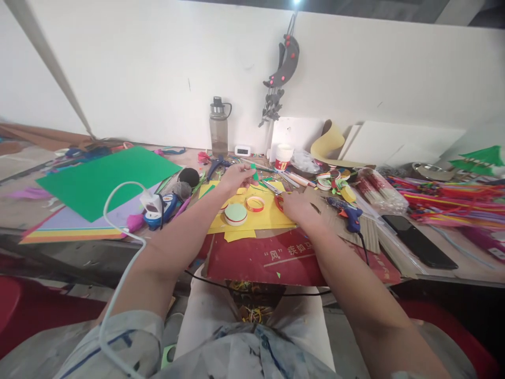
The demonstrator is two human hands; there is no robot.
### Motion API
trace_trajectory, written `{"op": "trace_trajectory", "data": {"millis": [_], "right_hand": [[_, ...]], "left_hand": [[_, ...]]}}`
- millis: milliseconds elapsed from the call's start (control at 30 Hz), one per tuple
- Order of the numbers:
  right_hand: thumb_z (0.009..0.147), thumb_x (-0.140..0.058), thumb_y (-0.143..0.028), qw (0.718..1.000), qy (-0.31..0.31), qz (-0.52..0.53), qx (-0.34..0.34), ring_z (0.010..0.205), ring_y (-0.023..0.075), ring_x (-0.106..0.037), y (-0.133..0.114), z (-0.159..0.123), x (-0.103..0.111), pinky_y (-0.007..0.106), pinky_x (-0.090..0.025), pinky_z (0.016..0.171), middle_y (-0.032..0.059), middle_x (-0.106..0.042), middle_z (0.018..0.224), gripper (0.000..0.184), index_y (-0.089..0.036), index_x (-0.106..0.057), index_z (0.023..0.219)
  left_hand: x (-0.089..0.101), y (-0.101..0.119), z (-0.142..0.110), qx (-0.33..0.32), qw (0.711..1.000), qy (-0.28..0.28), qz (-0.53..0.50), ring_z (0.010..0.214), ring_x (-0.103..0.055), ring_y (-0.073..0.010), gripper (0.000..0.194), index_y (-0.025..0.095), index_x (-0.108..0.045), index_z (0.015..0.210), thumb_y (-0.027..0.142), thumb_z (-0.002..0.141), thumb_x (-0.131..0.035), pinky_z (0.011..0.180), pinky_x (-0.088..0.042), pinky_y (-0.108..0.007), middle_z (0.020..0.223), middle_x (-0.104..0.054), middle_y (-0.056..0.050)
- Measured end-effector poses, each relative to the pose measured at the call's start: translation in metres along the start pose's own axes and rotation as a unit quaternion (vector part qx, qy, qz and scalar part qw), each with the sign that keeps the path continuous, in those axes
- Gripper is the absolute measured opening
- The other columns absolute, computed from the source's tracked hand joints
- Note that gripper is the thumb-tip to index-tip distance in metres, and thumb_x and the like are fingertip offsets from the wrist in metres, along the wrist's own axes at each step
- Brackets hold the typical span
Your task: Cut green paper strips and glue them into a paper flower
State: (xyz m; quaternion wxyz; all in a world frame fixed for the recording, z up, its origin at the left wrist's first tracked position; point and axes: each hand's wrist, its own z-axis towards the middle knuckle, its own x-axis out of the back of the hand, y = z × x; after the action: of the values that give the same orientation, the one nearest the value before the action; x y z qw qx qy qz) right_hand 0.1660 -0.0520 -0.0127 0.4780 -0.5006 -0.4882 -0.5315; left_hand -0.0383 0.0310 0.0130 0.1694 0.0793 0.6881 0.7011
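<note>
Pinched in the fingers of my left hand (236, 179) is a small green paper piece (254, 171), held up over the yellow sheets (268, 217). To its right, my right hand (299, 206) is closed around the handles of the scissors (271, 187), whose blades point up and left toward the green piece. Below and between the hands lie a round pale-green-topped disc (235, 213) with a white and red rim, and a ring of red and yellow strip (255, 203). Whether the blades touch any paper I cannot tell.
A blue glue gun (349, 215) and a black phone (418, 239) lie to the right. Large green paper (108, 181) covers the left side. Behind stand a water bottle (219, 129) and a paper cup (283, 157). A white cable (108, 295) crosses my left arm.
</note>
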Motion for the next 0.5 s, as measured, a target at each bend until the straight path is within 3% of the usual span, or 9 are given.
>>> {"op": "trace_trajectory", "data": {"millis": [133,200,300,400,433,500], "right_hand": [[0.097,-0.056,-0.021,0.998,0.016,0.061,-0.027,0.114,0.0361,-0.071,0.005,0.003,0.0,0.042,-0.051,0.093,0.0308,-0.073,0.124,0.049,-0.006,-0.059,0.143],[0.093,-0.062,-0.024,0.986,0.069,0.15,-0.026,0.104,0.0348,-0.073,0.01,0.004,0.002,0.043,-0.052,0.091,0.0255,-0.076,0.115,0.051,-0.01,-0.06,0.142],[0.09,-0.062,-0.031,0.927,0.176,0.331,0.017,0.083,0.0277,-0.069,0.013,0.006,0.004,0.042,-0.056,0.083,0.0095,-0.072,0.089,0.046,-0.017,-0.062,0.134],[0.088,-0.06,-0.043,0.839,0.177,0.506,0.095,0.068,0.0197,-0.058,0.009,0.007,0.001,0.038,-0.059,0.072,-0.003,-0.056,0.075,0.047,-0.024,-0.055,0.131],[0.088,-0.06,-0.044,0.823,0.167,0.529,0.123,0.068,0.0186,-0.056,0.008,0.007,0.001,0.038,-0.06,0.071,-0.0037,-0.054,0.076,0.046,-0.026,-0.053,0.13],[0.089,-0.06,-0.043,0.83,0.168,0.505,0.168,0.071,0.0188,-0.057,0.005,0.007,0.0,0.038,-0.06,0.072,-0.0017,-0.056,0.081,0.043,-0.027,-0.052,0.128]], "left_hand": [[0.001,0.002,0.0,0.0,1.0,0.012,-0.024,0.058,-0.072,-0.0102,0.022,0.016,-0.056,0.082,0.017,0.093,-0.075,0.051,-0.043,-0.017,0.064,-0.068,0.002],[0.0,0.006,-0.002,-0.003,0.999,0.016,-0.039,0.056,-0.072,-0.0099,0.022,0.016,-0.056,0.081,0.017,0.093,-0.074,0.048,-0.041,-0.017,0.062,-0.064,0.004],[-0.002,0.01,-0.006,-0.02,0.998,0.022,-0.058,0.051,-0.066,-0.0068,0.024,0.015,-0.056,0.077,0.016,0.095,-0.072,0.044,-0.035,-0.016,0.06,-0.058,0.005],[-0.003,0.012,-0.006,-0.039,0.997,0.014,-0.071,0.048,-0.06,-0.0054,0.025,0.014,-0.057,0.074,0.013,0.097,-0.067,0.045,-0.036,-0.016,0.056,-0.057,0.004],[-0.003,0.011,-0.006,-0.047,0.996,0.003,-0.073,0.048,-0.06,-0.0057,0.026,0.013,-0.058,0.074,0.014,0.097,-0.067,0.047,-0.037,-0.016,0.056,-0.058,0.003],[-0.003,0.01,-0.005,-0.062,0.995,-0.021,-0.073,0.049,-0.059,-0.0062,0.025,0.013,-0.06,0.074,0.018,0.095,-0.073,0.049,-0.04,-0.017,0.055,-0.061,0.001]]}}
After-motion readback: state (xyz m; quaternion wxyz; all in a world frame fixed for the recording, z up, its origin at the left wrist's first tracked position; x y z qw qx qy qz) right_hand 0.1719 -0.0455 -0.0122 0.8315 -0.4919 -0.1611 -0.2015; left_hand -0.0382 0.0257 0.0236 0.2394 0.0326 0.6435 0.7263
